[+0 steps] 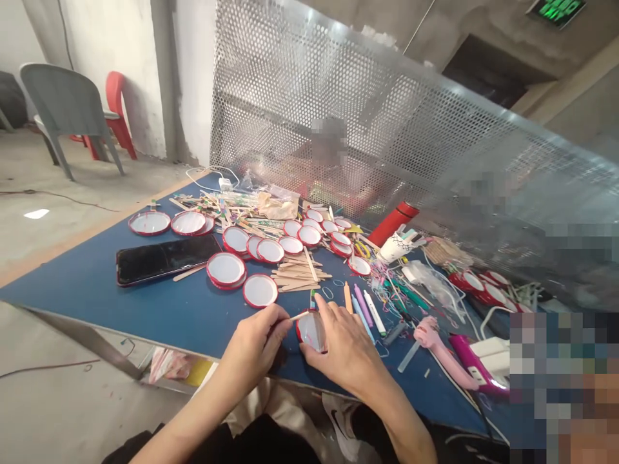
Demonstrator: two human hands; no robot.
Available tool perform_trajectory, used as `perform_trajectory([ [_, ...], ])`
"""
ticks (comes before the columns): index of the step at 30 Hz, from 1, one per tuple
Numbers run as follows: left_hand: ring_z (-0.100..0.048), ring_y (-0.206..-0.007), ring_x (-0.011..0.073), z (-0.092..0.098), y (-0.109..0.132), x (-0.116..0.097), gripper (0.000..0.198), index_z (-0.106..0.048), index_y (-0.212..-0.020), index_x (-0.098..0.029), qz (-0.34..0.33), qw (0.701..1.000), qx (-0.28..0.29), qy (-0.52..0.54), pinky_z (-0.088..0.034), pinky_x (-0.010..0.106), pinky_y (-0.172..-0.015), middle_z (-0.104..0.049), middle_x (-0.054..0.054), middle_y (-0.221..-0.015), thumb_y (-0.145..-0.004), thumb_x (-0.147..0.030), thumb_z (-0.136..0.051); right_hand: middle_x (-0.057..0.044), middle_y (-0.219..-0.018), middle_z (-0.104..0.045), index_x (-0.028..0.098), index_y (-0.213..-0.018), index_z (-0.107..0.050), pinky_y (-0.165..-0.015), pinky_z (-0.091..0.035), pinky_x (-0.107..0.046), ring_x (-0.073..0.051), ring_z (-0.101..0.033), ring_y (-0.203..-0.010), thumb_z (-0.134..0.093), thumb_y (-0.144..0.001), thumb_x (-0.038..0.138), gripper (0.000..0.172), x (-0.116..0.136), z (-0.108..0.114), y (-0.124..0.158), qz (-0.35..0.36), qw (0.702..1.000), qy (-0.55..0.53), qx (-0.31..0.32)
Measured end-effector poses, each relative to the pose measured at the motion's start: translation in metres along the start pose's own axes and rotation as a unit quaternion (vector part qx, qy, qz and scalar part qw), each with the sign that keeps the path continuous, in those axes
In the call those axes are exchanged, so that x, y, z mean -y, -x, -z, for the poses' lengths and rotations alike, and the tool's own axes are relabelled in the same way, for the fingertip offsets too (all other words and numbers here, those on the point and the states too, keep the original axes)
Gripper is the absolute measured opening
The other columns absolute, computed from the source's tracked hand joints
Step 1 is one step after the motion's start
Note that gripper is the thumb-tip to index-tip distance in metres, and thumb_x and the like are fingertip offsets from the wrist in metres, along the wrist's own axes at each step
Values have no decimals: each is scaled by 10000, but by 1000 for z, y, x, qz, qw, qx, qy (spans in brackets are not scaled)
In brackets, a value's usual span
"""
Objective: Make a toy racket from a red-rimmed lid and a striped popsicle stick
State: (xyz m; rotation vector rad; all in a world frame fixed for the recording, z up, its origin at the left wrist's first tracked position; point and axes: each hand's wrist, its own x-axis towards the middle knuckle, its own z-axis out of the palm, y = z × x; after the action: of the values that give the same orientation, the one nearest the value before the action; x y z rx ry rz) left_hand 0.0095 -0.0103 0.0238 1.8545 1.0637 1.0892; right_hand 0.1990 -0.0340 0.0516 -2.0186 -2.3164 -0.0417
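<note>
Near the table's front edge, my left hand [258,341] is closed in a pinch on a thin wooden craft stick [299,316]. The stick's tip reaches the rim of a red-rimmed jar lid [312,332]. My right hand [345,341] grips that lid, thumb at the near rim and fingers over the far side, hiding part of it. Just beyond the lid a small green-ended piece [313,298] shows. Another white-faced lid [260,291] lies beyond my left hand, beside a stacked pair of lids [226,269]. Craft sticks [297,272] lie in a pile behind.
A black phone [167,259] lies at left on the blue table [91,283]. Markers [374,312], a pink glue gun [442,351] and a purple power strip [476,370] are at right. Behind stand a red bottle [393,222], a cup of pens [395,246] and a perforated metal panel [290,84].
</note>
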Motion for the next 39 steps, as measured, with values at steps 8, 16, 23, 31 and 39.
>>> perform_trajectory([
  [8,-610,-636,159,-4,-1,7,215,-579,-797,-240,8,1000,-13,-6,-449,245,-635,-661,-19,-692,-953,-342,-474,-219,-1299,-696,93,-1440,-551,-1021,-495,-515,-386,-658,-1223,-733,-822,407,717,-10,11,1,-23,994,-103,40],
  [16,-604,-636,159,-3,-3,6,194,-556,-783,-244,5,1000,-20,11,-443,245,-651,-650,-22,-672,-923,-350,-473,-118,-1015,-789,228,-939,-715,-841,-551,-390,-303,-739,-1010,-439,-951,476,371,-39,9,6,-50,946,-279,-155],
  [23,-607,-640,164,-4,-3,8,193,-556,-789,-241,-10,1000,-17,-3,-440,248,-653,-649,-17,-676,-923,-349,-468,-34,-739,-734,239,-794,-663,-649,-515,-307,-214,-689,-681,-482,-1004,490,374,-30,-12,26,-40,928,-288,-232],
  [31,-611,-644,177,-3,-3,8,209,-556,-792,-243,-4,1000,-11,-26,-442,265,-657,-650,-9,-683,-927,-368,-458,-129,-1217,-738,214,-1212,-669,-997,-560,-477,-309,-696,-1157,-710,-877,348,363,-23,-42,17,44,936,-256,-238],
  [39,-616,-645,178,-4,-2,9,213,-562,-811,-238,0,999,-6,-33,-440,264,-653,-657,-6,-689,-941,-364,-449,-167,-1323,-702,165,-1399,-541,-1049,-534,-560,-355,-658,-1249,-779,-769,243,678,-19,-51,10,12,961,-231,-154],
])
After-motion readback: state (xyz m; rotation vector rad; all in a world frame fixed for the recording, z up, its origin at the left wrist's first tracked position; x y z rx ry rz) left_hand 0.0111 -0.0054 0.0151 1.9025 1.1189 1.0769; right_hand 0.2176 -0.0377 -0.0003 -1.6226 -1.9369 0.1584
